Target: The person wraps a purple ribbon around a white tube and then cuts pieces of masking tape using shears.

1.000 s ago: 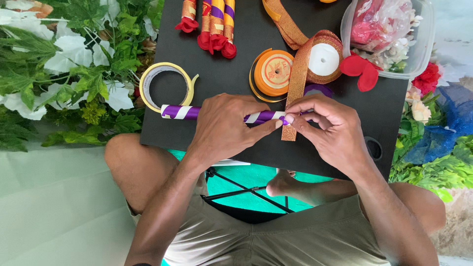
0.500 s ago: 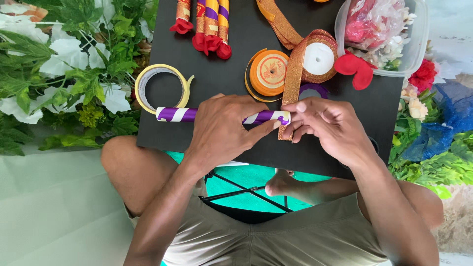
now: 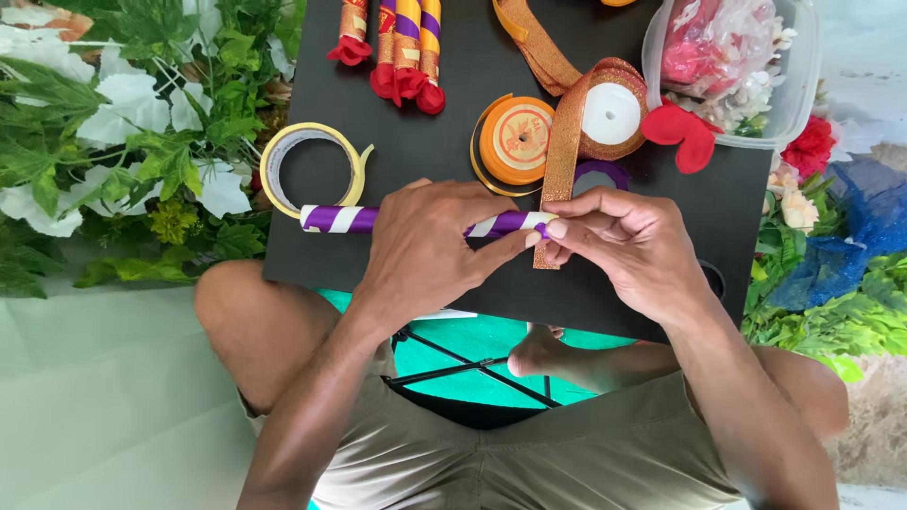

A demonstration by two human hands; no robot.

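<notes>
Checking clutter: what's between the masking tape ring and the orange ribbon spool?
Head view: only bare black board between the masking tape ring and the orange ribbon spool; nothing lies in that stretch.

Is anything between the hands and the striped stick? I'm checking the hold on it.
Nothing visible. The left hand lies over the purple-and-white stick, and the right hand pinches its end along with the gold ribbon.

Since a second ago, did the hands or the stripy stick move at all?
Hardly. The left hand still lies over the purple-and-white striped stick, and the right hand still pinches the gold ribbon against the stick's right end, fingers barely shifted. Nothing was picked up or let go. The tape ring and orange ribbon spool stayed put.
</notes>
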